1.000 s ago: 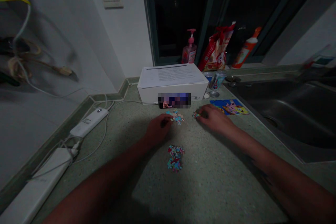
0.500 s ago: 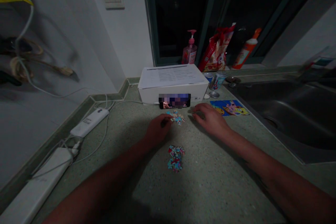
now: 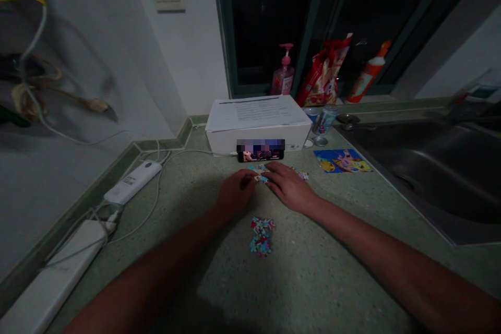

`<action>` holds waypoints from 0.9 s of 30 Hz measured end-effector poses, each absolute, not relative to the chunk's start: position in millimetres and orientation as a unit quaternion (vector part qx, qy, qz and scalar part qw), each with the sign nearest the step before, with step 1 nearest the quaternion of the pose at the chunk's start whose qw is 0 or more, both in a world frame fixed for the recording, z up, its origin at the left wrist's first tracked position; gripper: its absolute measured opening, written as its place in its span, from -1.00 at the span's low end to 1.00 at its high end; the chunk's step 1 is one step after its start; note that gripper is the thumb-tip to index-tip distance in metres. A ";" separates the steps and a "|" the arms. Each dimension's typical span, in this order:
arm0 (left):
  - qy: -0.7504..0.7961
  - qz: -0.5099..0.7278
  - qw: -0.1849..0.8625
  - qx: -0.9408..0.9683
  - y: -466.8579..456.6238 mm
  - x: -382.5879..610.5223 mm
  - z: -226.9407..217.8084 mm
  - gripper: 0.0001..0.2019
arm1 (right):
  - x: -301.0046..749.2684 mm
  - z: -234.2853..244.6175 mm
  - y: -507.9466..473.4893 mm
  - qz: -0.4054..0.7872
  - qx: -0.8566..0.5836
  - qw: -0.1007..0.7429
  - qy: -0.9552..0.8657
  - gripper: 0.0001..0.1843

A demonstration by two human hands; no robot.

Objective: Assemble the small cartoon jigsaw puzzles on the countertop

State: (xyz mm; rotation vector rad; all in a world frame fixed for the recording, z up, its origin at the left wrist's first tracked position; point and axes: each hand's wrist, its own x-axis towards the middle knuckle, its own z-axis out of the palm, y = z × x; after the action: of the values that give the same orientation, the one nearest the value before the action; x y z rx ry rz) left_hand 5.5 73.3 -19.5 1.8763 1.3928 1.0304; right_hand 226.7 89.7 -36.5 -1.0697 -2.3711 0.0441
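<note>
Small jigsaw puzzle pieces [image 3: 260, 168] lie in a loose heap on the countertop in front of the phone. My left hand [image 3: 236, 189] is at the heap's left edge, fingers curled and tips pinched on a puzzle piece. From the right, my right hand [image 3: 293, 188] reaches over the heap, its fingers stretched out and thumb apart, covering some pieces. A few more pieces [image 3: 302, 173] show just beyond its knuckles. Nearer to me is a second, denser pile of puzzle pieces [image 3: 262, 236], untouched by either hand.
A phone [image 3: 261, 155] leans on a white box [image 3: 258, 128]. To the right lie a colourful cartoon picture card [image 3: 343, 160], a can [image 3: 324, 120] and the sink [image 3: 426, 167]. A power strip [image 3: 66, 271], an adapter [image 3: 133, 182] and cables run along the left.
My right hand has moved left onto the heap, and pieces now show to the right of it. The left hand has stayed in place.
</note>
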 end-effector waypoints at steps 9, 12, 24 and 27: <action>0.519 0.388 0.295 0.703 73.3 4.6 -21.2 -0.82 | 227.9 -35.0 89.1 0.062 -0.400 0.302 -0.863 -0.74; 0.520 0.387 0.297 0.701 73.6 4.4 -22.1 -0.82 | 228.2 -35.6 89.9 0.074 -0.402 0.317 -0.856 -0.72; 0.476 0.346 0.260 0.766 69.9 4.0 -21.3 -0.89 | 222.9 -19.0 74.3 0.030 -0.349 0.363 -0.863 -0.67; 0.466 0.328 0.264 0.778 68.9 4.0 -19.7 -0.88 | 222.5 -18.1 71.6 0.030 -0.340 0.359 -0.869 -0.62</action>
State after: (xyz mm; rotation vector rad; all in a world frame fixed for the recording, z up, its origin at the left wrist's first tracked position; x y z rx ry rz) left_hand 4.0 68.9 -19.7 2.1027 1.2600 0.8872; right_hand 222.5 71.6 -18.1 -0.8756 -2.2403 0.0775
